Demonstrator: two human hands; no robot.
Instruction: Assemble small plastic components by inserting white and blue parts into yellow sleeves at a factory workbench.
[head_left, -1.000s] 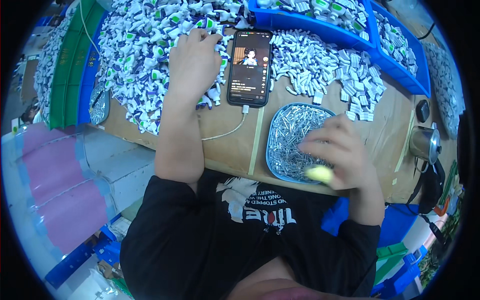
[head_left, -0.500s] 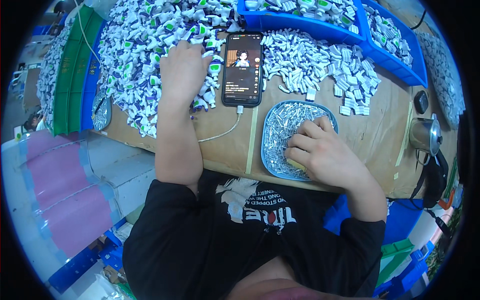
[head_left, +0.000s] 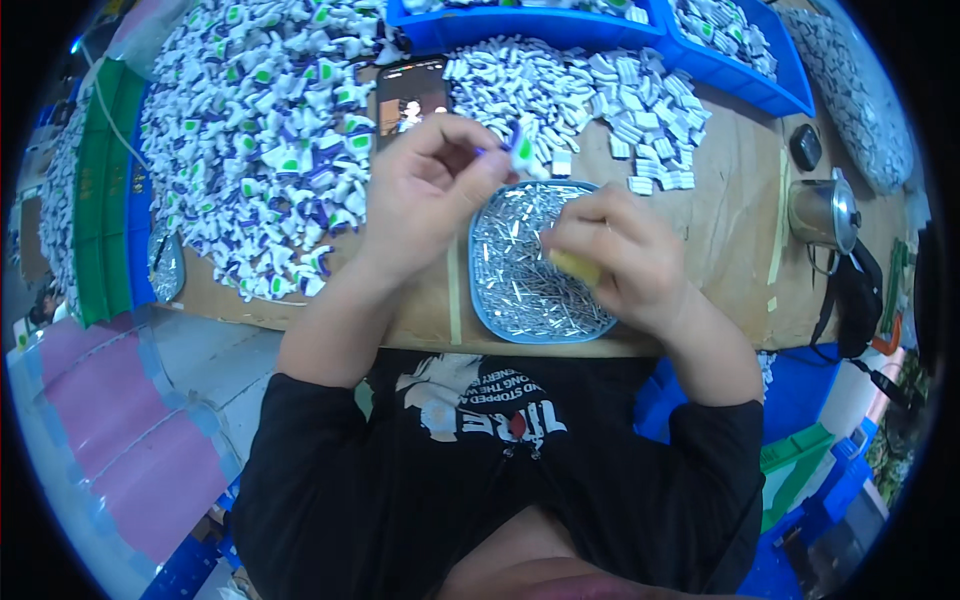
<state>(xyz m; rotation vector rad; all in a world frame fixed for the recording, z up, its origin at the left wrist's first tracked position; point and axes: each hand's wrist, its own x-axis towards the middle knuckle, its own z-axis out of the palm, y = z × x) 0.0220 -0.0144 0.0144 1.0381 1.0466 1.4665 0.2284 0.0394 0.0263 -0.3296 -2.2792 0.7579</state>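
My left hand (head_left: 428, 190) is closed in a pinch on a small plastic part (head_left: 523, 152), white with a green patch and purple at one end. It is raised in front of the phone (head_left: 412, 92), hiding the phone's lower part. My right hand (head_left: 628, 255) is closed over the right side of a blue tray (head_left: 474, 285) full of thin silver metal pins (head_left: 525, 270). Something yellow (head_left: 575, 267) shows under its curled fingers; whether it is held or worn on a finger is unclear. What its fingertips pinch is too small to make out.
A big heap of white, green and purple parts (head_left: 260, 140) covers the left of the table. Small white pieces (head_left: 520, 95) and ribbed white blocks (head_left: 650, 120) lie beyond the tray. Blue bins (head_left: 625, 38) stand behind; a metal cup (head_left: 822, 212) is at right.
My left hand has come from the heap toward the tray with a plastic part in its fingers. My right hand has lifted slightly from the pins. The whole view has shifted.
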